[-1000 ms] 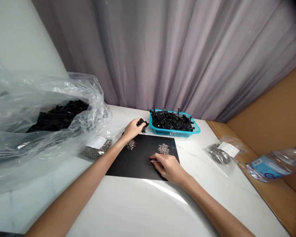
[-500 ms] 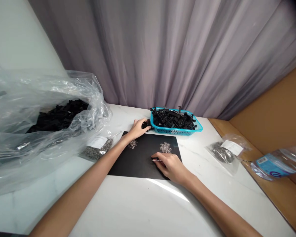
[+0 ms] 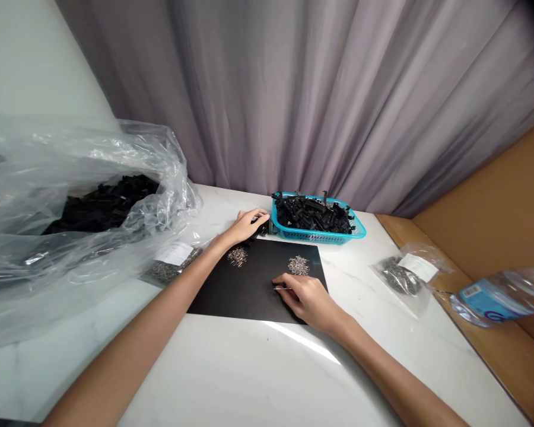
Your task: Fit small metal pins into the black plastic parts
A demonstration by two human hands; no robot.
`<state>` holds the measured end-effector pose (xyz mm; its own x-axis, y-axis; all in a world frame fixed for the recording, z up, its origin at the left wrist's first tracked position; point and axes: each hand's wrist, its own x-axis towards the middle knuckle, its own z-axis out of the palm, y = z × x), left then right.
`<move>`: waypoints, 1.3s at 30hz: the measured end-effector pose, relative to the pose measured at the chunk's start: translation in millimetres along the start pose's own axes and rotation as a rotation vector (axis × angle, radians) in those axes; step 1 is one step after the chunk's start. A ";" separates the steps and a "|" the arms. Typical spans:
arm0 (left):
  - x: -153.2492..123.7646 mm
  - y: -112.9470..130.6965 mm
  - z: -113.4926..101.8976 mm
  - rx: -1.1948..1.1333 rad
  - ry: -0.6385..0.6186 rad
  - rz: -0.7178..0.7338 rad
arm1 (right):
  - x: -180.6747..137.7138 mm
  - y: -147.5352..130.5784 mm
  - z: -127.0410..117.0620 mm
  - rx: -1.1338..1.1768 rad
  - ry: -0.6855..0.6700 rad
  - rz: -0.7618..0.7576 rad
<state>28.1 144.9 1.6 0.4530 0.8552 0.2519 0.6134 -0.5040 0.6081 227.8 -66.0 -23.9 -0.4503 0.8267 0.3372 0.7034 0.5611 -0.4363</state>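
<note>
My left hand (image 3: 248, 225) reaches over a small heap of black plastic parts (image 3: 261, 228), just left of the blue basket (image 3: 318, 239). Its fingers are stretched out and slightly bent over the parts; the thumb is mostly hidden. Over the black mat (image 3: 244, 296), my right hand (image 3: 303, 296) is closed in a pinch on a thin metal tool (image 3: 282, 289), whose exact kind is hidden by the fingers. Two piles of tiny metal pieces lie on the mat: the left pile (image 3: 237, 257) near my left forearm, the right pile (image 3: 298, 265) just beyond my right hand.
Black parts (image 3: 314, 214) fill the basket. A large clear plastic bag (image 3: 169, 172) with more black parts stands at left. Small bags of metal pieces lie at left (image 3: 164, 271) and right (image 3: 400, 276). A water bottle (image 3: 493, 296) lies by the cardboard (image 3: 498, 207) at right.
My left hand has shifted slightly left and back from the basket's side, its fingers straighter over the black parts. My right hand stays in place with the thin metal tool.
</note>
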 end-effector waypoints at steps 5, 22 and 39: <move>3.9 -3.2 -31.7 0.067 -0.109 -0.106 | 0.0 0.7 1.0 -0.005 0.004 0.004; 1.3 4.4 -27.0 0.056 -0.206 -0.179 | -1.3 0.7 1.4 -0.020 -0.007 0.022; -91.1 63.8 -229.7 0.320 -0.242 -0.460 | -2.5 -3.4 4.6 -0.008 0.021 -0.011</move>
<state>-122.7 62.5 190.4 0.2069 0.9610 -0.1835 0.9278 -0.1332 0.3486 224.0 -69.8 -27.2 -0.4463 0.8196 0.3593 0.7032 0.5695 -0.4257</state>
